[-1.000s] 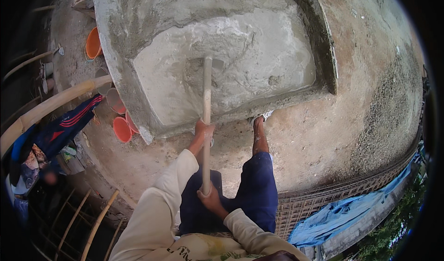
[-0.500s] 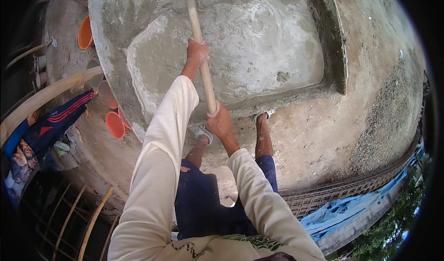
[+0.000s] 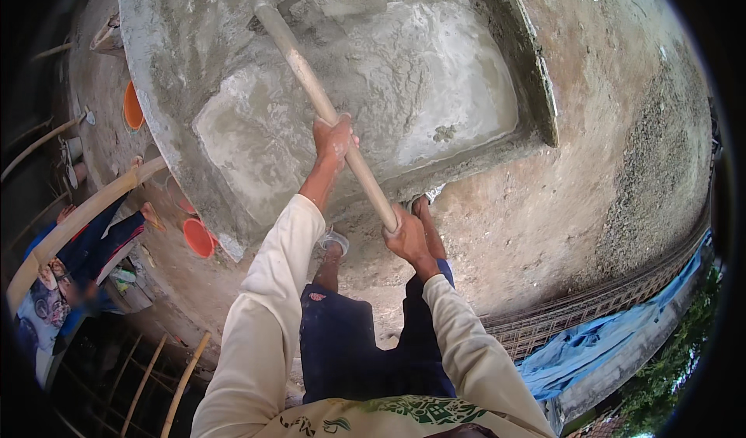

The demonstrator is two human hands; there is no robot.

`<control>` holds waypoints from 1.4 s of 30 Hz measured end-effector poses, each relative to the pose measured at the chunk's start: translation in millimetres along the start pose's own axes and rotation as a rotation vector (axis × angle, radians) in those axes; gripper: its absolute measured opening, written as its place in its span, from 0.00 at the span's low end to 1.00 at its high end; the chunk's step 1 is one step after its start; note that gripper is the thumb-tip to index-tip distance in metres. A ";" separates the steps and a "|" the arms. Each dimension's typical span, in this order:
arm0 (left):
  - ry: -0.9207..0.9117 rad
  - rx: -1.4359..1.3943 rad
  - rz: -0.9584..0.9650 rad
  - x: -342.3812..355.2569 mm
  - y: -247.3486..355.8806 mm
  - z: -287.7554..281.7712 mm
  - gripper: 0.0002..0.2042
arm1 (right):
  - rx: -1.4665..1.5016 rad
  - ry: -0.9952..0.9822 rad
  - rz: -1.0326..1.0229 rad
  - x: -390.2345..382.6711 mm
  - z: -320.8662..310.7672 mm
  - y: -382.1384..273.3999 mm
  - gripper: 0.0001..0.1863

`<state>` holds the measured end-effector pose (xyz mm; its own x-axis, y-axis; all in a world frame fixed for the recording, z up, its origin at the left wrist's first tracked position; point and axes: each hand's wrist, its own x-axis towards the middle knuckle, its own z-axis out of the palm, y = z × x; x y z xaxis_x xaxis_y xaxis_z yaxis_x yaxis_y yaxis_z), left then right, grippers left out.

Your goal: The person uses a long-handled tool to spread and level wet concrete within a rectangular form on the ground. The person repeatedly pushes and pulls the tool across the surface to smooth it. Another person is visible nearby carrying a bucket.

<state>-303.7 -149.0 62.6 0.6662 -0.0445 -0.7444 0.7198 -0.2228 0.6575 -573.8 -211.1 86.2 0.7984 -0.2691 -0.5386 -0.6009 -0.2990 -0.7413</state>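
Note:
Both my hands are closed round the wooden handle of a hoe [image 3: 313, 87], which slants from far left to near right. My left hand [image 3: 332, 138] grips the middle of the handle. My right hand [image 3: 408, 238] wraps its near end, close in front of my legs. At the far end, the hoe's head sits low in wet grey mortar [image 3: 458, 65], and its blade is mostly hidden. The mortar lies in a wide, shallow mixing trough [image 3: 549, 112] with cement-crusted sides. A watery, pale patch spreads over the right part of the mix.
Orange buckets [image 3: 199, 238] stand left of the trough. A bent wooden pole [image 3: 85, 217] crosses there, with another person [image 3: 78, 259] behind it. Gravel [image 3: 649, 174] lies on the ground to the right. Steel mesh [image 3: 559, 314] and a blue tarp [image 3: 590, 352] are at the near right.
The hoe has come nearer to me, and its handle now slants more to the left at the far end. Both hands moved nearer, the right one also rightward. The other person has shifted posture.

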 end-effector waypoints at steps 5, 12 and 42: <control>0.177 -0.054 -0.041 117.0 91.2 104.8 0.08 | -0.090 -0.048 0.007 147.3 -166.9 -50.3 0.16; -0.366 -0.579 -0.235 95.3 77.1 227.4 0.04 | -0.552 0.105 -0.124 120.6 -333.2 -43.1 0.12; -0.081 0.147 -0.327 -134.1 -118.2 -74.4 0.19 | 0.038 -0.133 0.257 -197.4 66.4 -55.9 0.14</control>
<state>-463.6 -44.2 93.3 0.3838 -0.0236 -0.9231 0.8523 -0.3756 0.3640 -695.3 -80.5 207.4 0.6200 -0.2083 -0.7564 -0.7840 -0.2011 -0.5872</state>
